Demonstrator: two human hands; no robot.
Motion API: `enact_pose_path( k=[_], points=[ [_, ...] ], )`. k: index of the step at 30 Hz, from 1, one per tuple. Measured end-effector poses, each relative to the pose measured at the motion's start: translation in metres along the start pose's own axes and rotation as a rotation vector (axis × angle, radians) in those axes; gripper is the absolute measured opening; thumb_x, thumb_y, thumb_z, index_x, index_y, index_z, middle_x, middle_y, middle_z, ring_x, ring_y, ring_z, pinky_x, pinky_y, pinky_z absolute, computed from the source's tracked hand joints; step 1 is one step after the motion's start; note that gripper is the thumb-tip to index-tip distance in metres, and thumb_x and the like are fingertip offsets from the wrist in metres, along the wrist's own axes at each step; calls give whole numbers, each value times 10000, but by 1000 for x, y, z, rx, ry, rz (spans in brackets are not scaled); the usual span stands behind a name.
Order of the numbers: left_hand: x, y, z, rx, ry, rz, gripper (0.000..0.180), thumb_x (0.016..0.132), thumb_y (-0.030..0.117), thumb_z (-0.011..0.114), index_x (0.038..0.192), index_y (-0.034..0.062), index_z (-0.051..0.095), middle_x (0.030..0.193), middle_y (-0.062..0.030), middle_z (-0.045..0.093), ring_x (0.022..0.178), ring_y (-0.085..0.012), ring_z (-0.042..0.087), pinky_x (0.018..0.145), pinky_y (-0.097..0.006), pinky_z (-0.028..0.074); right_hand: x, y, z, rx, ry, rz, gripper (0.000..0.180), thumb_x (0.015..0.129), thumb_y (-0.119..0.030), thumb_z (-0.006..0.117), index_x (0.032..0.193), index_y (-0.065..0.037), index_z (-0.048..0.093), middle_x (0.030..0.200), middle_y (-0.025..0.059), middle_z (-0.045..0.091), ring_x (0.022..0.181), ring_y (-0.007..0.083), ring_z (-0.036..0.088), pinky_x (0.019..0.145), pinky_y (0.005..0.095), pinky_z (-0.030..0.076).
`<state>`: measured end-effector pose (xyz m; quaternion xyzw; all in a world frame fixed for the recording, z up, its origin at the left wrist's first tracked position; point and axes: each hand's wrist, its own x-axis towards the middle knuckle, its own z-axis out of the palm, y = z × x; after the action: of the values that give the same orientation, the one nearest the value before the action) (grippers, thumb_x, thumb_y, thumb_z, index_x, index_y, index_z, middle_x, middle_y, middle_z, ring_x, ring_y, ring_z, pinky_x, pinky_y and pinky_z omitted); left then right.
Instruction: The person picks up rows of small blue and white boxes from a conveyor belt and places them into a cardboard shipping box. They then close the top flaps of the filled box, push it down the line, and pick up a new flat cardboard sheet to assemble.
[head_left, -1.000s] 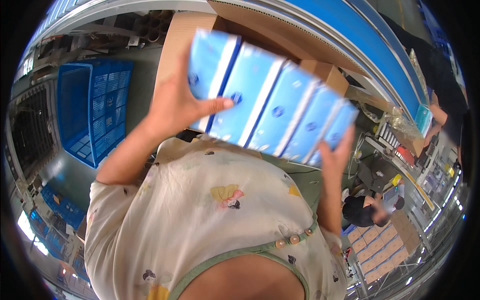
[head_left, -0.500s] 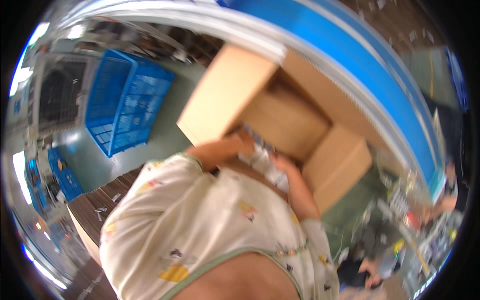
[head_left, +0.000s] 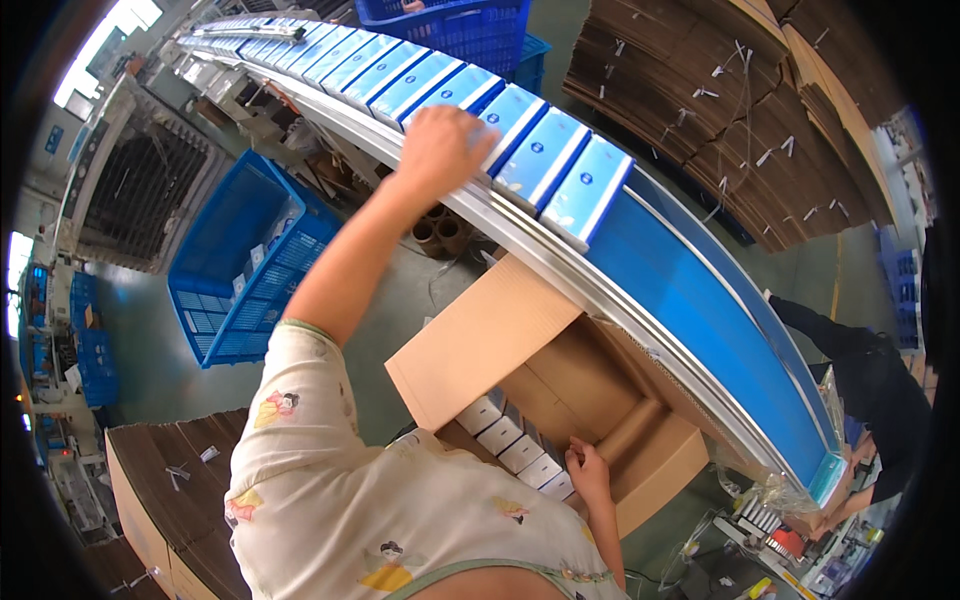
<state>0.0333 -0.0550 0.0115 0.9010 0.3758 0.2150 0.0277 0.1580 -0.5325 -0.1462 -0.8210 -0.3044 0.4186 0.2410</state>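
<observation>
My left hand [head_left: 445,150] reaches over the conveyor at the far side, with thumb and fingers apart on top of the row of packs. These blue-and-white tissue-like packs [head_left: 587,180] stand side by side along the belt. Below them an open cardboard carton [head_left: 490,340] has its flaps spread out. Inside its near side sits a row of small packs with white ends [head_left: 522,453]. At the right end of that row is my right hand [head_left: 590,472], its fingers curled and nothing visible in them. My body hides the carton's near edge.
The blue conveyor belt [head_left: 690,270] has a metal side rail [head_left: 640,310] beside the carton. A blue crate [head_left: 240,270] stands on the floor at left. Flattened cardboard is stacked at far right [head_left: 720,110] and near left [head_left: 190,460]. A co-worker's dark sleeve [head_left: 850,370] is at right.
My left hand has left the carton and moved up and away to the packs on the belt. My right hand stays in the carton. The view has shifted, showing more of the belt.
</observation>
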Motion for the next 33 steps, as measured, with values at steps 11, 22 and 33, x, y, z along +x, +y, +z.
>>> enact_pose_path(
  k=[11, 22, 33],
  points=[
    [49, -19, 17, -222, -359, -259, 753, 714, 602, 530, 1165, 3, 457, 992, -215, 590, 916, -307, 591, 801, -349, 449, 26, -165, -150, -80, 674, -529, 263, 826, -65, 506, 1072, 9, 563, 1053, 150, 587, 958, 221, 565, 830, 308, 433],
    [25, 126, 65, -650, -252, -15, 987, 519, 658, 691, 1091, -104, 437, 918, -250, 591, 867, -321, 605, 779, -345, 473, 107, -123, -216, 375, 710, -329, 514, 630, -222, 687, 1024, 16, 457, 932, 122, 541, 830, 198, 525, 750, 295, 420],
    [-188, 169, -30, -637, -436, 6, 998, 587, 363, 788, 1263, -57, 186, 942, -231, 574, 849, -321, 615, 735, -362, 507, -94, -27, -72, 416, 705, -139, 786, 656, -199, 655, 1265, 60, 229, 1159, 174, 395, 1053, 240, 431, 881, 367, 371]
  ],
)
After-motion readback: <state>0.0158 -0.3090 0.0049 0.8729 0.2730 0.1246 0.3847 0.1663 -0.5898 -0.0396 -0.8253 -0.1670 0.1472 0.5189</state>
